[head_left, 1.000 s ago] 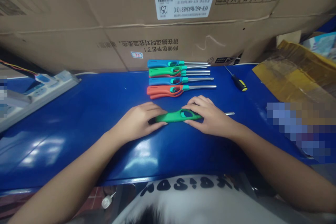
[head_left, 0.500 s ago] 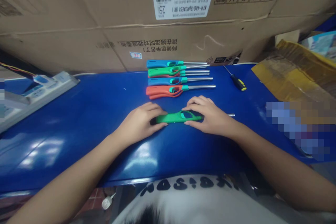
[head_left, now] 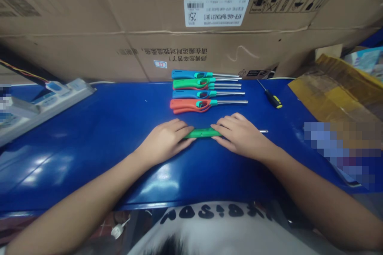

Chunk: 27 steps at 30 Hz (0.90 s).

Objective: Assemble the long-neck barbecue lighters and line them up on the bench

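My left hand [head_left: 166, 139] and right hand [head_left: 242, 137] meet on a green utility lighter [head_left: 203, 133], which sits on the blue tabletop [head_left: 104, 135] directly in front of me, its narrow edge facing up and its metal nozzle [head_left: 263, 131] poking out past my right hand. The fingers of each hand lie together, not spread, and close over the green body from either side, leaving only a short stretch of it showing between my hands. Holding it from both sides seems to keep it level and stop it rolling. Beyond it, four more lighters [head_left: 191, 94] lie in a neat row, side by side and just apart, all nozzles to my right, probably so that none tangles with another. A yellow-and-black screwdriver [head_left: 273, 99] lies off to the right, a power strip [head_left: 50, 103] lies to the left, and a large cardboard carton [head_left: 149, 48] stands along the table's far edge.
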Motion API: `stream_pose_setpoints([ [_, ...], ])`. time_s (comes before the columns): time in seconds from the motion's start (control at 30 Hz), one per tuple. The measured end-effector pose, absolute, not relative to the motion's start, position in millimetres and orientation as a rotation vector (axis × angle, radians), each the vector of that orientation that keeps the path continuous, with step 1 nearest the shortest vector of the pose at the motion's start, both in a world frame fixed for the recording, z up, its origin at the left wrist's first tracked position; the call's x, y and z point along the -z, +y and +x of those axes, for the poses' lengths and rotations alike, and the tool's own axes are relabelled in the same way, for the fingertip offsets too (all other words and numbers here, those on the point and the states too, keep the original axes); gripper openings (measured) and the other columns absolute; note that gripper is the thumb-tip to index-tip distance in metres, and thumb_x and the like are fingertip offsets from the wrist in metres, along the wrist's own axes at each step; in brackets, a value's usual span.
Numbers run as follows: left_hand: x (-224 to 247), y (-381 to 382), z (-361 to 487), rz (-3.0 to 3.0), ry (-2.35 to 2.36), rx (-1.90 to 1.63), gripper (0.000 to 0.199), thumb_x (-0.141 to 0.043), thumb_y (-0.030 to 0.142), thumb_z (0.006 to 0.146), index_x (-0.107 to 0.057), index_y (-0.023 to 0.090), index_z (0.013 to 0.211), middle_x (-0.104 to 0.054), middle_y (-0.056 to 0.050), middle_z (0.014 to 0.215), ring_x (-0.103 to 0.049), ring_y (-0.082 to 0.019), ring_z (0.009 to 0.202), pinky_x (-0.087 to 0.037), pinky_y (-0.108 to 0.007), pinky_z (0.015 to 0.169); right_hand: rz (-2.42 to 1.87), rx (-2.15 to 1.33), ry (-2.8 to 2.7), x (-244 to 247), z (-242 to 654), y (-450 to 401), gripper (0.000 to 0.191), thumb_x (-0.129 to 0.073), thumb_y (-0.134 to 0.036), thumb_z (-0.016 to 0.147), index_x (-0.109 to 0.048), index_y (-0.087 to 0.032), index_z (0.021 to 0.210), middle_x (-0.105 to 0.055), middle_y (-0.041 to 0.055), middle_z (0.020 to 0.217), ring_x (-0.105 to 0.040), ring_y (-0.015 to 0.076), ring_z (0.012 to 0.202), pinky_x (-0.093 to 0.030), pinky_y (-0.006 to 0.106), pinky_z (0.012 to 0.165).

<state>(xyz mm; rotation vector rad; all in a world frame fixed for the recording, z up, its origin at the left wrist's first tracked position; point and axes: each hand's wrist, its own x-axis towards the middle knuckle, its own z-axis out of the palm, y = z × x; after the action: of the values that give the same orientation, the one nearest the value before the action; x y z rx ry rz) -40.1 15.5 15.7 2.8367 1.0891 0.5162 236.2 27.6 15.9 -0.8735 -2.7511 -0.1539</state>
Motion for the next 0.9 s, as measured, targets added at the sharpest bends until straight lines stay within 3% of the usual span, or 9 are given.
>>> stream_pose_setpoints([
  [0.23, -12.3, 13.1, -36.8, 2.673, 1.043, -0.579, 0.029, -0.048, 0.034, 0.104, -0.066, 0.012, 0.108, -0.069, -0.011, 0.095, -0.064, -0.022, 0.086, -0.054, -0.034, 0.078, -0.885, 0.237, -2.737, -19.2, 236.3, 27.4, 0.031, -0.047, -0.029, 0.104, -0.067, -0.015, 0.085, -0.064, 0.0029, 0.078, -0.053, 0.0178, 0.072, -0.030, 0.035, 0.075],
  [0.53, -13.7, 18.0, -38.9, 2.712, 1.065, -0.564, 0.029, -0.043, 0.031, 0.105, -0.064, 0.011, 0.109, -0.068, -0.012, 0.099, -0.063, -0.024, 0.089, -0.054, -0.037, 0.081, -0.926, 0.103, -2.628, -20.9, 235.1, 29.5, 0.028, -0.054, -0.038, 0.102, -0.071, -0.017, 0.096, -0.072, 0.0030, 0.084, -0.056, 0.0187, 0.078, -0.031, 0.035, 0.078],
  [0.67, -16.0, 16.8, -36.0, 2.624, 1.090, -0.463, 0.029, -0.040, 0.034, 0.106, -0.061, 0.015, 0.113, -0.066, -0.010, 0.102, -0.065, -0.023, 0.090, -0.054, -0.036, 0.082, -0.895, 0.112, -2.600, -20.5, 236.2, 29.8, 0.028, -0.053, -0.035, 0.102, -0.072, -0.017, 0.093, -0.075, 0.0029, 0.084, -0.055, 0.0181, 0.076, -0.031, 0.035, 0.076],
  [0.9, -14.4, 12.3, -29.4, 2.738, 1.179, -0.429, 0.039, -0.055, 0.049, 0.099, -0.059, 0.020, 0.125, -0.067, -0.006, 0.105, -0.068, -0.022, 0.086, -0.055, -0.032, 0.072, -0.930, 0.040, -2.573, -17.9, 232.4, 25.8, 0.033, -0.049, -0.033, 0.104, -0.071, -0.015, 0.087, -0.074, 0.0048, 0.079, -0.056, 0.0180, 0.074, -0.031, 0.036, 0.076],
])
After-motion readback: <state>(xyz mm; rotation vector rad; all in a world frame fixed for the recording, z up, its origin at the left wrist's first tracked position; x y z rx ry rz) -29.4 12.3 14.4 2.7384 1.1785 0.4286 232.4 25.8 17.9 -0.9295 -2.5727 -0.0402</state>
